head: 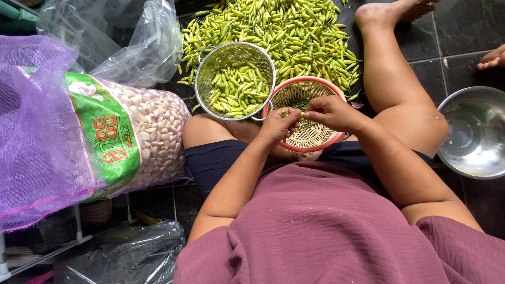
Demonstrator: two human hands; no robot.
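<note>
Pinching a small green chili (301, 114) between the closed fingertips of both hands, left hand (279, 126) and right hand (329, 112), it is being held over the red basket (321, 141) so bits are being caught. A metal colander (235, 81) of chilies is being kept just beside.

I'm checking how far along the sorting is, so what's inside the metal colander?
The metal colander holds a shallow layer of green chilies, with bare mesh showing along its far side. Whatever lies beneath the chilies is covered.

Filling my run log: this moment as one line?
left hand: holds chili | right hand: pinches it | red basket: below
</note>
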